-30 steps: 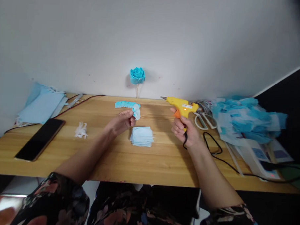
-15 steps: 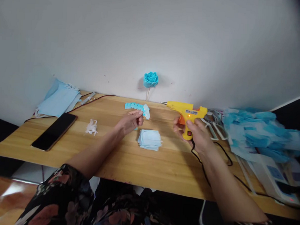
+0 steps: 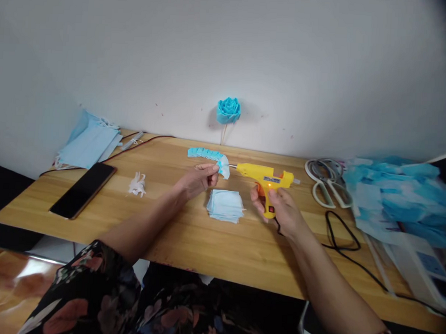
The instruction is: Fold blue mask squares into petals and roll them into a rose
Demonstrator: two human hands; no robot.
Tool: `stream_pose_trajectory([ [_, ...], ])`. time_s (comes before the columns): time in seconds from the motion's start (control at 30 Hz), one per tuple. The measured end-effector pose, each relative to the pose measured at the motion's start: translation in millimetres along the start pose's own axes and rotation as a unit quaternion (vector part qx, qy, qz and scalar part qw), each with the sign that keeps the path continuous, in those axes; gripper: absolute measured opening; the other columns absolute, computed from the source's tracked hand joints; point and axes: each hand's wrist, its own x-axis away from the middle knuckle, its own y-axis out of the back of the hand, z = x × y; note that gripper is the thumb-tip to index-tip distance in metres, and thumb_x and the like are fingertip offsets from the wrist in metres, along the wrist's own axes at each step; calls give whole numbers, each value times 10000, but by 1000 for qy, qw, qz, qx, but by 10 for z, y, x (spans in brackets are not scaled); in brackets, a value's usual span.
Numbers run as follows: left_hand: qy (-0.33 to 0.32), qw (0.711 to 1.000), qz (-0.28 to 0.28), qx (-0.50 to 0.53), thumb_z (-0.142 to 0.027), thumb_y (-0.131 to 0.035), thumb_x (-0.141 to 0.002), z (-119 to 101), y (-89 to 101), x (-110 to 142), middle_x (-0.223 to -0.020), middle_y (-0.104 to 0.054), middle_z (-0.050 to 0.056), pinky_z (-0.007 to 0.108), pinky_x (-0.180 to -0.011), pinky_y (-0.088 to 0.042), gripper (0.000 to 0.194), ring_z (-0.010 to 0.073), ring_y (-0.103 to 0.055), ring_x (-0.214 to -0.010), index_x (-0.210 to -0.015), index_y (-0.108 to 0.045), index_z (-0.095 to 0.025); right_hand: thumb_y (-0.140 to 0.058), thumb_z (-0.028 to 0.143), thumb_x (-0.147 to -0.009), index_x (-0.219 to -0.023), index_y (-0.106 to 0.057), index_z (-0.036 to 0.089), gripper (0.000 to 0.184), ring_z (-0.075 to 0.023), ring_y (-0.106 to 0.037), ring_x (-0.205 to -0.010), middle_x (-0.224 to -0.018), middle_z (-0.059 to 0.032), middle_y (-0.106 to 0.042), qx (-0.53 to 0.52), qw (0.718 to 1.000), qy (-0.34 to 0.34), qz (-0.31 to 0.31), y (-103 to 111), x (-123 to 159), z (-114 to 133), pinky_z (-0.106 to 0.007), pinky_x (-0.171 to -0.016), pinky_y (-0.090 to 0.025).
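My left hand (image 3: pixel 204 176) pinches a small light-blue fabric petal (image 3: pixel 224 168) between thumb and fingers. Wrapped in my right hand (image 3: pixel 280 206) is a yellow glue gun (image 3: pixel 263 173), its small light glowing orange. The metal nozzle points left and reaches the petal; whether it touches cannot be made out. Beyond my left hand, a row of overlapping blue pieces (image 3: pixel 203 153) lies on the table. A pile of pale blue fabric squares (image 3: pixel 225 205) rests between my hands. Against the wall stands a blue fabric rose (image 3: pixel 228 111) on a thin stick.
Left on the wooden table (image 3: pixel 183 234) are a black phone (image 3: pixel 83 190), face masks (image 3: pixel 93 144) and white strips (image 3: pixel 137 184). To the right lie white-handled scissors (image 3: pixel 332 192), a black cord (image 3: pixel 339 247), a heap of blue fabric scraps (image 3: pixel 399 194) and a white box (image 3: pixel 421 269).
My right hand has brought the glue gun left and slightly down, its nozzle now at the petal. My left hand keeps its pinch. The view has shifted a little.
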Motion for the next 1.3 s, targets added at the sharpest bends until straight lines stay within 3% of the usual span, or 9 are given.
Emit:
stream_pose_trajectory([
  [0.23,15,1000,4,1,-489,-845,-695,5,-27,18,-541,-574,8,194,-516,-379,443,74,-497,-510,-606,-616,-120,-571,623,-892,-863,-648,177,454,-89,-411,-515,-645,4,-498,32,999,11,-6,-2,-12,-17,-182,-371,-366],
  [0.53,24,1000,-4,-1,-409,-792,-786,-8,-46,29,-542,-573,22,203,-527,-397,391,79,-506,-509,-595,-623,-112,-638,654,-827,-841,-615,187,467,-72,-412,-490,-721,-8,-557,29,999,-2,-39,-71,-17,64,-187,-347,-366],
  [0.83,21,1000,2,0,-412,-792,-784,12,-36,24,-540,-583,25,206,-528,-417,392,87,-517,-512,-590,-626,-115,-581,628,-884,-792,-603,184,453,-81,-402,-470,-577,23,-483,56,998,7,-25,-33,-29,33,-192,-366,-351],
  [1.3,27,999,-16,36,-346,-796,-790,-10,-64,34,-539,-574,11,200,-534,-429,351,84,-525,-508,-599,-609,-119,-552,660,-885,-662,-542,191,519,-71,-398,-445,-528,34,-471,110,994,8,-16,-19,-19,50,-207,-396,-340],
])
